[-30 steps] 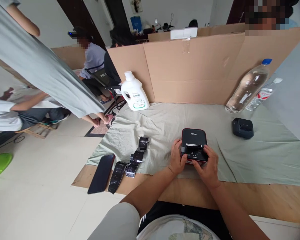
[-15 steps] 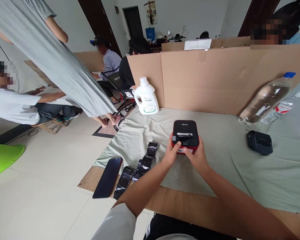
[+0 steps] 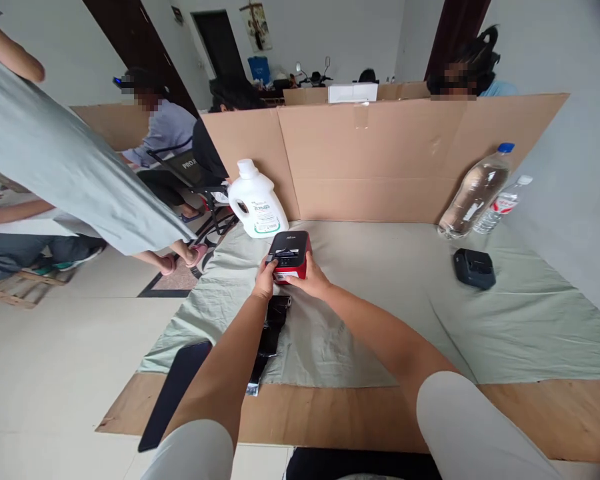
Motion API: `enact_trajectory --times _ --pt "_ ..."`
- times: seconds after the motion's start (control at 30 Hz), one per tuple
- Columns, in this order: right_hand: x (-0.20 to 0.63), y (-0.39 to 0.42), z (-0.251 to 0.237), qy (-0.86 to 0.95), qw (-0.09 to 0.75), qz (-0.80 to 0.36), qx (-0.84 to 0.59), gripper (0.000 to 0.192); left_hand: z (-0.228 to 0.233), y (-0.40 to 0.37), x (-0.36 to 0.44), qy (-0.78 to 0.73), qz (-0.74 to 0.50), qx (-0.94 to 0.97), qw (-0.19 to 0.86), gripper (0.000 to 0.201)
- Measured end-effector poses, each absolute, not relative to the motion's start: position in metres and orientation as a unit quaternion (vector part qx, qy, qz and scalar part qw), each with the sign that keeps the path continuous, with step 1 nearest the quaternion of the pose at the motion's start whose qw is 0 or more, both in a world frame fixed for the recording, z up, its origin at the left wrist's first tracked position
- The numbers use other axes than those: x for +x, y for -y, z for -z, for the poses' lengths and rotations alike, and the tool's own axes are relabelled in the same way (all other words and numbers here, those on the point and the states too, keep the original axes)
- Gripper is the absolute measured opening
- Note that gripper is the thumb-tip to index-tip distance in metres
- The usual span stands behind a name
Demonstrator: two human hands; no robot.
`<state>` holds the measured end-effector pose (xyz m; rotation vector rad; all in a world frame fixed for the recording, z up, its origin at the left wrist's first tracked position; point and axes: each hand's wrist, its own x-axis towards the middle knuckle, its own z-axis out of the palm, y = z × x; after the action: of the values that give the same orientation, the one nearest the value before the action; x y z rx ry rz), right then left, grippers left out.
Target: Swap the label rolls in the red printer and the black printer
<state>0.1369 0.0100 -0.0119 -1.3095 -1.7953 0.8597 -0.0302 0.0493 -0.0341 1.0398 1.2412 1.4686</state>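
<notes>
Between my two hands is a small black-and-red box that looks like a label printer [image 3: 291, 244], with a slot across its top. My left hand [image 3: 264, 280] is closed on its left side, thumb on the front top edge. My right hand [image 3: 313, 277] grips its right side and lower front. Just behind the printer stands a white detergent bottle [image 3: 261, 207] with a handle. A strip of shiny black plastic [image 3: 273, 330], partly rolled, lies below my left hand. Under my left forearm, partly hidden, is a dark phone [image 3: 177, 393].
A pale green cloth [image 3: 370, 320] covers most of the wooden table [image 3: 340, 413]. At the right are a large water bottle [image 3: 475, 193], a smaller bottle [image 3: 503, 205] and a dark device [image 3: 474, 268]. A cardboard panel [image 3: 365, 160] borders the back. Other people are beyond.
Both hands have carried the printer left and farther back, closer to the detergent bottle. The camera view has swung to the right.
</notes>
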Motion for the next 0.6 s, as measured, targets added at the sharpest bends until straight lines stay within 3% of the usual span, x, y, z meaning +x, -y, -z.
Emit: enact_trajectory --times 0.1,0.2,0.27,0.33,0.43,0.6 --pt "0.189 -0.004 0.005 0.73 0.262 -0.245 -0.581 0.084 0.029 -0.034 -0.02 -0.62 -0.59 0.403 0.323 0.043" --pt "0.277 0.0 -0.007 0.679 0.24 -0.175 -0.672 0.07 0.021 -0.005 0.001 -0.663 -0.575 0.471 0.093 0.048" --pt "0.348 0.007 -0.016 0.617 0.238 -0.129 -0.739 0.068 0.017 0.019 0.024 -0.611 -0.542 0.577 0.014 0.047" --pt "0.417 0.018 -0.02 0.552 0.234 -0.08 -0.797 0.075 0.016 0.043 0.054 -0.537 -0.474 0.697 0.029 0.041" --pt "0.497 0.041 -0.019 0.408 0.152 0.004 -0.9 0.084 0.023 0.076 0.103 -0.459 -0.321 0.822 0.098 0.04" --pt "0.545 0.072 -0.007 0.345 0.117 -0.07 -0.929 0.099 0.046 0.116 0.151 -0.403 -0.117 0.899 0.124 0.052"
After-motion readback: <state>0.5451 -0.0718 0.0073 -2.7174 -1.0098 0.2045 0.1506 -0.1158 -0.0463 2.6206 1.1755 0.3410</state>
